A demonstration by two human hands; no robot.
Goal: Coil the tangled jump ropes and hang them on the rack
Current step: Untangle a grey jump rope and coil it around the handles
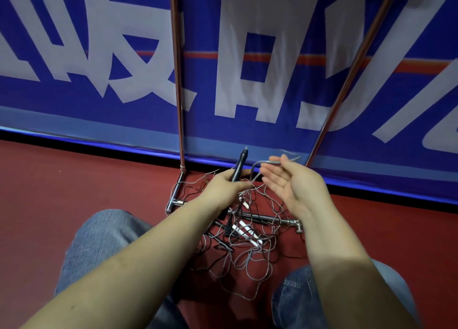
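Note:
A tangle of thin grey and black jump ropes (pixel 250 261) lies on the red floor between my knees, with white handles (pixel 244 229) and black handles in it. My left hand (pixel 226 186) grips a black handle (pixel 239 165) that points up and away. A grey rope (pixel 260 166) runs from it in a loop to my right hand (pixel 287 182), which is palm up with straight fingers, the rope lying across the fingertips. The metal rack's base bar (pixel 270 219) lies under the tangle; its two uprights (pixel 177 81) rise in front of the banner.
A blue banner (pixel 247 68) with large white characters stands close behind the rack. The rack's right upright (pixel 352 76) leans to the right. My knees in jeans (pixel 104 242) are on either side of the pile. Red floor (pixel 74 180) stretches to the left.

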